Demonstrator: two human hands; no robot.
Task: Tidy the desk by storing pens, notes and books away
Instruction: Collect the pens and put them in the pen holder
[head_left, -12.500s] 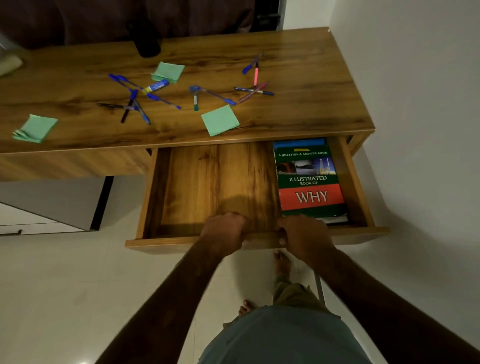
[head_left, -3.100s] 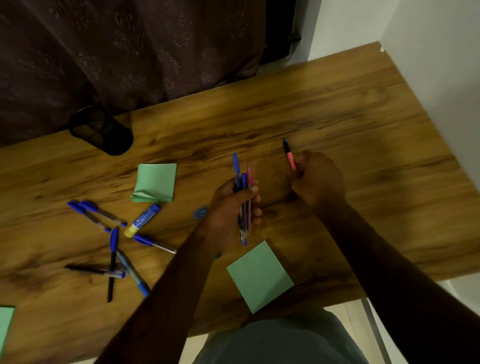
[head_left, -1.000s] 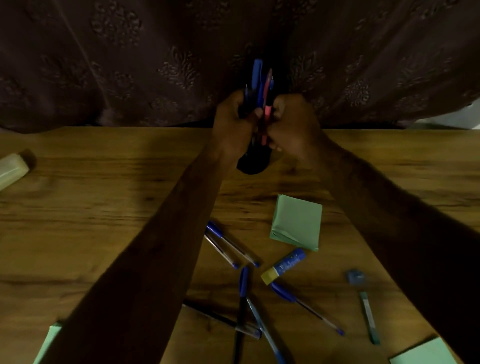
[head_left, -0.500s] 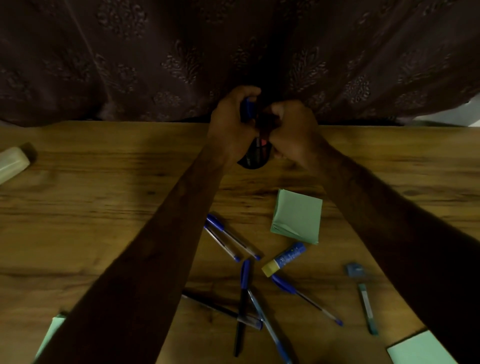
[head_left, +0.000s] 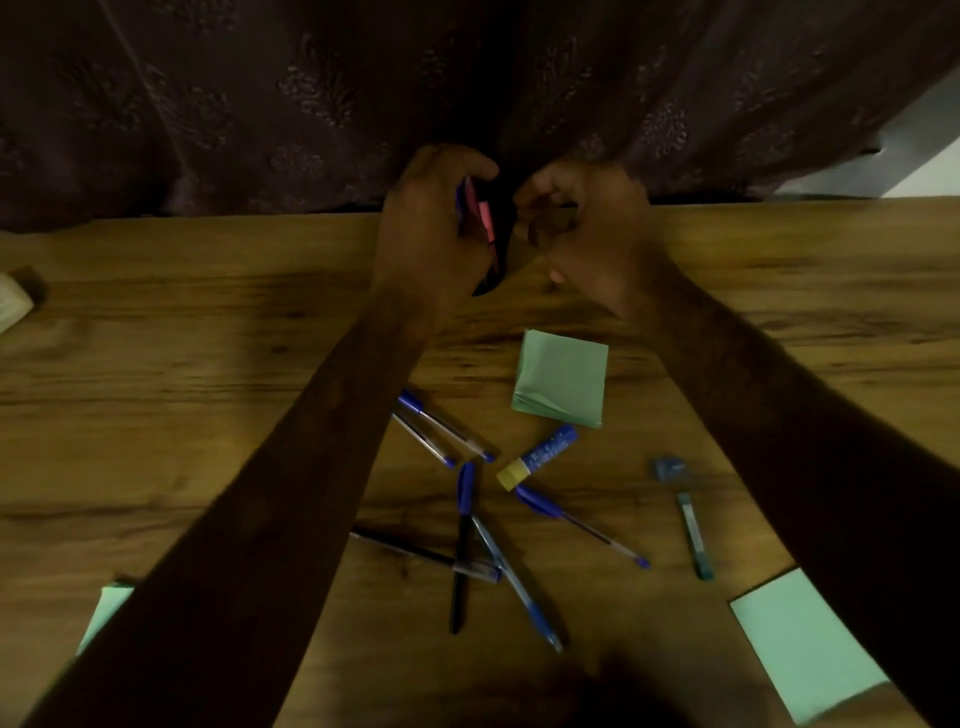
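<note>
A dark brown patterned curtain (head_left: 260, 104) hangs along the far edge of the wooden table (head_left: 156, 338), filling the view from 9 round to 2 o'clock, close behind both hands. Both forearms reach in from 6 o'clock and cover part of the table. The left one hides the ends of some loose blue and black pens (head_left: 462, 551) strewn near the centre.

At 12 o'clock the left hand (head_left: 431, 223) is curled round a bundle of pink and blue pens (head_left: 485, 221), held roughly upright. Their lower ends run down into a black pen holder (head_left: 492, 275), which shows only as a dark sliver between the wrists. The right hand (head_left: 592, 234), at 3 o'clock of the holder, has its fingers curled; I cannot tell whether it grips anything.

A folded green paper note pad (head_left: 563, 379) lies at 6 o'clock of the right hand. A blue glue stick with a yellow cap (head_left: 537, 457) lies just beyond it, nearer the viewer. A small blue sharpener (head_left: 670, 467) and a slim green tube (head_left: 693, 535) lie at 4 o'clock. A flat green note sheet (head_left: 810, 654) sits at 5 o'clock, and a green note corner (head_left: 104, 608) at 7 o'clock.

Bare wood stretches at 9 and at 3 o'clock, out to a pale rounded object (head_left: 13, 306) at the left border.
</note>
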